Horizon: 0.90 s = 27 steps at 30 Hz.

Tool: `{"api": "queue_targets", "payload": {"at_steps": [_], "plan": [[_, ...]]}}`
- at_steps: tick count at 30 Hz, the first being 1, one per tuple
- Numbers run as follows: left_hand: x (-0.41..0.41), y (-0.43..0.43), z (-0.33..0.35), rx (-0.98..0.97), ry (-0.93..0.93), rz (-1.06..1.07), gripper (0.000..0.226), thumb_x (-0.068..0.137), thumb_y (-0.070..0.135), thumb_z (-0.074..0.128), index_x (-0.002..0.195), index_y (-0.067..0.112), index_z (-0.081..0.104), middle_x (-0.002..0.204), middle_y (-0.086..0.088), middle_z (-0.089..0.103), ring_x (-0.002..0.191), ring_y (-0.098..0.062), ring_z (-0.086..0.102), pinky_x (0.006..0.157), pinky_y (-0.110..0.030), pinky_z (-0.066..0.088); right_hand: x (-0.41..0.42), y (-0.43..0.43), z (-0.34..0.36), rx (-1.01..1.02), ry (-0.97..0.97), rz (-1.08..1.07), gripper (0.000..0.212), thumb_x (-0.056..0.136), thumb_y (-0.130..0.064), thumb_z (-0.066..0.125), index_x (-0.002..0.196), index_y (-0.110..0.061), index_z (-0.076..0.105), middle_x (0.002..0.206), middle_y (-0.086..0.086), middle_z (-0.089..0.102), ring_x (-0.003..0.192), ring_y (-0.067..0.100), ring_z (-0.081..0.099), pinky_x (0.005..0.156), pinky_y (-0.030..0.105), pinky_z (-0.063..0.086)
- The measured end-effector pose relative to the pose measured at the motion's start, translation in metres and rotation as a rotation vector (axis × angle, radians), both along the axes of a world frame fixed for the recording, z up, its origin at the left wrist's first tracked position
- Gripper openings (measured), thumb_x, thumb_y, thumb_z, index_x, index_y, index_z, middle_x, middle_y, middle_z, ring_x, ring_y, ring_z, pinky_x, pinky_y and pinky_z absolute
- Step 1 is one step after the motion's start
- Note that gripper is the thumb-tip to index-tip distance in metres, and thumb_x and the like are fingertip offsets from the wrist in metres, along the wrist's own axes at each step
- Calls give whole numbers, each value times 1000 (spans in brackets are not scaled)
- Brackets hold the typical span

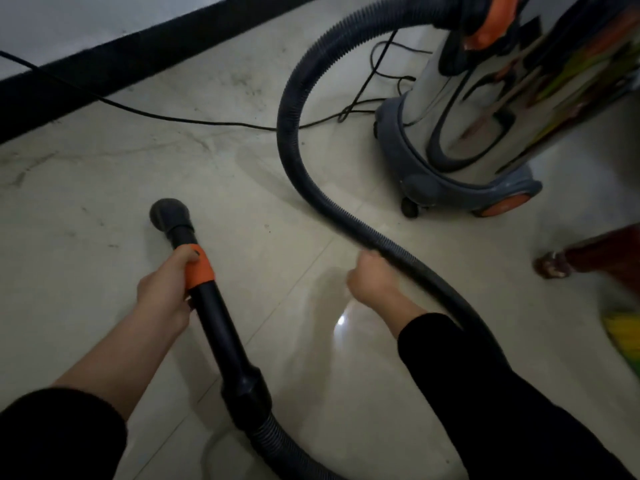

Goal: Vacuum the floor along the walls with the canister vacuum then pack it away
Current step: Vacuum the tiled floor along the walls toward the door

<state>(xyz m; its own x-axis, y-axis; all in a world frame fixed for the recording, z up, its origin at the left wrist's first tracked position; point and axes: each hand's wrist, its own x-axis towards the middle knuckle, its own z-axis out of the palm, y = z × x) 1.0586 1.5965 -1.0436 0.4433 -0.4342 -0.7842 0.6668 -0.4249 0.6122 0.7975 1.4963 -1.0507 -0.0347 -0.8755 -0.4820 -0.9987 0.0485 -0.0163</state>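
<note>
Dim, soft picture; one small glare spot on the floor tiles (341, 320), edges blurred and bowed

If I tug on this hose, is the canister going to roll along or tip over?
Probably rolls: the canister stands on small casters on smooth tile. It could tip on a sharp tug, since it looks tall and the hose joins high up. The cord lying by its base might snag a wheel.

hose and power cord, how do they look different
The hose is thick and ribbed; the power cord is thin and smooth. The hose arcs up off the floor, held by the right hand; the cord lies flat, untouched. Both are dark and run toward the canister.
</note>
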Motion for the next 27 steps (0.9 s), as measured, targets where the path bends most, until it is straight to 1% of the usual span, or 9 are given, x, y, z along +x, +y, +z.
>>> {"api": "queue_targets", "payload": {"at_steps": [3,5,6,8,11,14,17,21,27], "plan": [[19,7,16,30,-6,-179,6,85,12,62,90,16,62,87,-4,59,71,-14,55,63,-27,47,92,21,27,163,-565,86,26,88,-13,55,110,-5,67,107,9,68,105,26,62,89,35,50],[36,18,26,47,-18,-275,5,84,13,66,84,18,64,77,0,60,66,-9,54,61,-19,44,137,42,44,346,-730,116,21,85,-10,58,99,-2,71,87,3,67,88,19,63,75,32,50],[46,26,30,44,-13,-303,6,84,13,67,81,18,64,67,3,57,57,-5,50,54,-15,39,153,50,51,447,-745,141,20,83,-10,59,97,-1,71,84,2,65,83,17,60,72,31,48],[64,45,33,36,17,-325,7,83,15,69,82,17,62,57,6,47,44,-3,39,40,-13,29,176,63,61,645,-694,219,19,81,-14,60,95,-4,69,85,1,64,85,16,61,76,33,47],[83,74,28,28,62,-247,27,81,19,73,104,14,62,74,4,50,64,-4,42,51,-16,31,193,88,62,766,-558,402,30,80,-29,73,103,-10,67,97,4,68,94,18,64,83,37,49],[94,99,24,28,94,-126,34,83,20,72,114,12,61,91,3,57,78,-6,47,61,-18,34,208,116,52,697,-626,511,28,77,-24,80,86,-12,56,76,1,56,70,17,55,66,29,43],[104,120,18,25,111,-18,35,82,24,75,112,14,62,101,0,62,87,-10,55,63,-22,40,225,124,49,635,-588,604,30,76,-18,80,87,-12,52,78,1,53,70,18,53,64,28,43],[115,143,7,-57,135,128,37,82,36,75,110,15,64,99,-1,67,89,-12,62,68,-24,48,250,127,50,566,-469,830,33,77,-17,79,81,-18,46,76,-3,52,67,14,52,55,23,37],[99,165,-5,-72,170,248,44,82,31,75,118,9,62,102,-5,69,90,-13,66,70,-24,51,254,127,48,577,-292,986,35,77,-18,78,95,-14,49,83,-4,51,78,18,53,58,24,38]]}}
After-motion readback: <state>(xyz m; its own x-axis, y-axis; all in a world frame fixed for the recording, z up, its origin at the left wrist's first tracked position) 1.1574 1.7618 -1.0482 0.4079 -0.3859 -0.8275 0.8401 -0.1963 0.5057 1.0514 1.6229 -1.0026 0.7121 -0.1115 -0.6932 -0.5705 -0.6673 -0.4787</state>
